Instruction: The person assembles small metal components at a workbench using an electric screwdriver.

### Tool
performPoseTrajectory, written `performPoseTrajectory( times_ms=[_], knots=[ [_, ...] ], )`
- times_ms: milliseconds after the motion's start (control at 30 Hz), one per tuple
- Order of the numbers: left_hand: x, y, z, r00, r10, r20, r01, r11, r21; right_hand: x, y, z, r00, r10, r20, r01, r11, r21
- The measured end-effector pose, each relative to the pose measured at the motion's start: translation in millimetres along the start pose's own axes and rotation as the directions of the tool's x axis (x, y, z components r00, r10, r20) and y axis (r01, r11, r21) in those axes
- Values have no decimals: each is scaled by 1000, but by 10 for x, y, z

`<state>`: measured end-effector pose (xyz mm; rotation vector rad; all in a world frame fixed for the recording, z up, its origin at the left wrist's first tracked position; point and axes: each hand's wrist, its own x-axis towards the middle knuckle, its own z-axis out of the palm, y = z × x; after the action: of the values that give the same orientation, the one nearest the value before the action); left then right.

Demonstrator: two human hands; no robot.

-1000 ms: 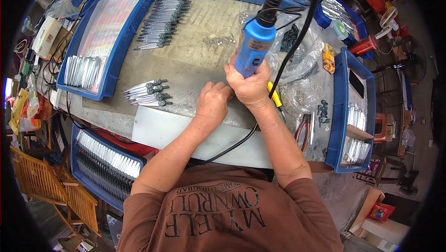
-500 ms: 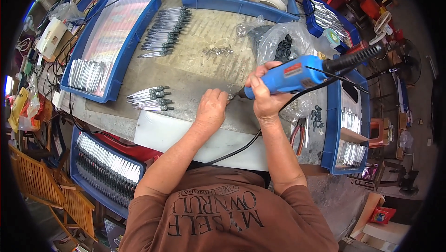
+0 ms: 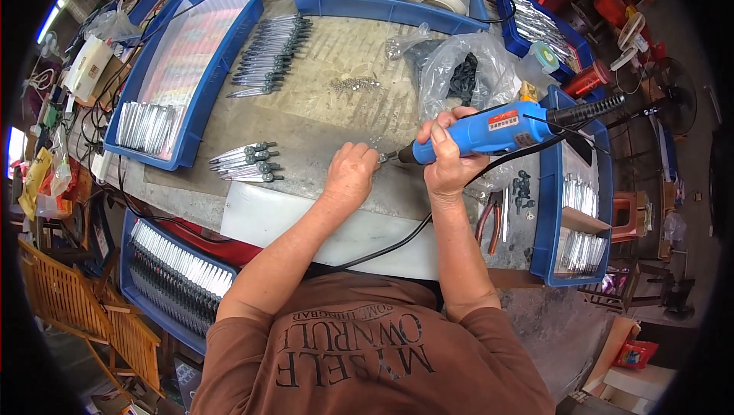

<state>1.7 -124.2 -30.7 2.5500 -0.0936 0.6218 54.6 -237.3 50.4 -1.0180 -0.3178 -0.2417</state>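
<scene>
My right hand (image 3: 451, 162) is wrapped round a blue electric screwdriver (image 3: 489, 130) with a black cable end. The tool lies nearly level, its dark nose pointing left at my left hand (image 3: 353, 176). That hand is closed, knuckles up, low over the table. A small metal end (image 3: 382, 157) pokes out at its fingertips, close to the screwdriver's bit; the rest is hidden under the fingers. Left of the hand lies a small stack of slim silver pieces with dark ends (image 3: 246, 161). Loose small screws (image 3: 355, 84) are scattered farther off.
A longer row of the silver pieces (image 3: 271, 54) lies beyond. Blue trays stand at the left (image 3: 191, 128), far side (image 3: 382, 8) and right (image 3: 544, 208). A clear plastic bag (image 3: 436, 71), red-handled pliers (image 3: 489, 224) and dark small parts (image 3: 522, 192) lie at the right. A black cable (image 3: 382, 254) crosses the near edge.
The screwdriver has shifted slightly right and swung more level, with its nose a little farther from my left hand. My left hand stays almost in place.
</scene>
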Motion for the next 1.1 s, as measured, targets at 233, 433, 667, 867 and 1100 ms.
performPoseTrajectory(
  times_ms=[233,433,667,867,1100],
  knots=[
    [45,-9,14,999,-26,24,26,1000,6,12,24,-61,1000,-14,6,14,1000,15],
    [49,-4,-3,999,-35,42,34,999,26,5,63,-72,1000,-16,-11,16,999,32],
    [74,16,-12,994,-97,57,96,995,10,60,137,25,1000,-16,-17,15,999,-35],
    [60,14,-5,997,-72,18,73,997,-14,86,241,89,998,15,55,-11,997,-71],
    [47,-4,9,998,-60,8,60,998,-24,82,279,95,998,29,62,-22,994,-108]
  ],
)
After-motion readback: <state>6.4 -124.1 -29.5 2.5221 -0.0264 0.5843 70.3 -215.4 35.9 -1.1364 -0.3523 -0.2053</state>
